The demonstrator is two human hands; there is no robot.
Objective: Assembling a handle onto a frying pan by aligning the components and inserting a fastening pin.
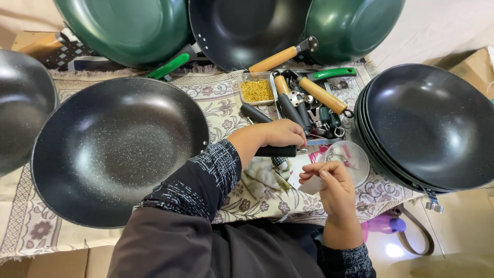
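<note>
My left hand (280,134) is closed around a black pan handle (277,151) that lies across the patterned cloth, beside the rim of a large black speckled wok (116,149). My right hand (329,185) pinches something small and pale between thumb and fingers, just below a small round clear dish (355,162); what it holds is too small to tell. Both hands are close together in front of a metal tray (298,105) filled with wooden, black and green pan handles and metal fittings.
A clear box of small gold bits (256,91) sits left of the tray. A stack of black woks (432,126) stands at the right, another black wok (23,103) at far left. Green and black woks (128,25) lean at the back. A purple bottle (383,225) lies on the floor.
</note>
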